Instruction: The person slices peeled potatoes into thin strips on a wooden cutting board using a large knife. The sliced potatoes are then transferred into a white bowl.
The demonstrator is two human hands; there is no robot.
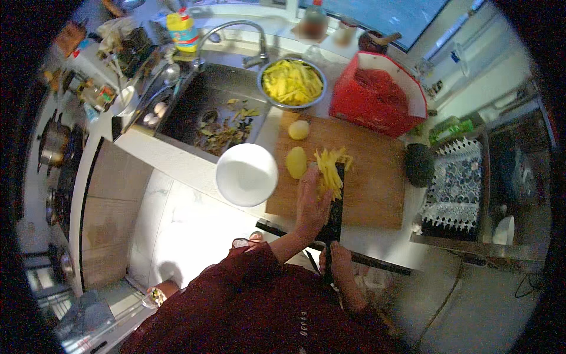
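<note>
My right hand (339, 260) is closed around the black handle of a kitchen knife, in front of a wooden cutting board (376, 194). The dark knife blade (334, 221) reaches away from me over the board. Cut potato strips (329, 170) lie in a bundle along the blade, and my left hand (311, 201) cups them from the left, thumb and fingers around them. Just left of the bundle sits a peeled potato (296, 162). A smaller, rounder peeled potato (299, 129) lies farther back on the board.
A white bowl (246, 175) stands by the sink's near edge. Peelings (225, 132) lie in the steel sink (216, 79). Behind the board are a metal bowl (292, 83) of potato strips and a red box (376, 97). A patterned lace-edged cloth (455, 186) is at right.
</note>
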